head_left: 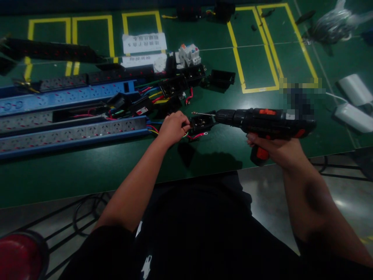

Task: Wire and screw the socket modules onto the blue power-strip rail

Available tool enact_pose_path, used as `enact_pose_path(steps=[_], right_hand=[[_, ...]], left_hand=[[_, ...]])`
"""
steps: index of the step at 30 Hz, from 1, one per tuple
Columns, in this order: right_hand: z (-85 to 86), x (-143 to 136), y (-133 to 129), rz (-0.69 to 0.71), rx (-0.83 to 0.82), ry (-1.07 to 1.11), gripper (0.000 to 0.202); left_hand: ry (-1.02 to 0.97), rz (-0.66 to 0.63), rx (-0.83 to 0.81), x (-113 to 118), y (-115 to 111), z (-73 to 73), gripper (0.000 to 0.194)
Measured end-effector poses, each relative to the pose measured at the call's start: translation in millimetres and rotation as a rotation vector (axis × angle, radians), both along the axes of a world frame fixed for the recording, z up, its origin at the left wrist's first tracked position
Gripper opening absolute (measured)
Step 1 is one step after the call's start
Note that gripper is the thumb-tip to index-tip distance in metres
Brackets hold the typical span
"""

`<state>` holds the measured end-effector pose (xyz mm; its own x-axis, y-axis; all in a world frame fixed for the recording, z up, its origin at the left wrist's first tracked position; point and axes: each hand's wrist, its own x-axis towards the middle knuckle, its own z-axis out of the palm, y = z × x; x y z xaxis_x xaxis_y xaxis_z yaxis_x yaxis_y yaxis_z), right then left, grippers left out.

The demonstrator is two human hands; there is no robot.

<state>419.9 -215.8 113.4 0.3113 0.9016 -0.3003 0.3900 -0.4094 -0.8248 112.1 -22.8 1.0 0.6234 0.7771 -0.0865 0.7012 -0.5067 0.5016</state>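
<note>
Centre frame: left hand curled, pinching a small black socket module with red and yellow wires trailing. Right hand wrapped tight round the grip of a black-and-red cordless drill, bit beside the module. Long power strips at left. Bare green bench runs to the near edge.

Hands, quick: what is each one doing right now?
Left hand: closed on the black socket module.
Right hand: closed on the cordless drill.

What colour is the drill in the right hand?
The drill is black with orange-red parts; the head view shows it.
</note>
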Motion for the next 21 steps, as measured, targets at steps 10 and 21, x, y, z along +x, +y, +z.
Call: enact_pose_path(steps=[10, 21], right_hand=[[34.7, 7, 13, 0.125, 0.093, -0.129, 0.068], [83.9, 20, 75, 0.669, 0.179, -0.607, 0.052]], left_hand=[[0.003, 0.007, 0.015, 2, 1, -1.0, 0.006], [-0.008, 0.012, 0.04, 1, -1, 1.8, 0.008]])
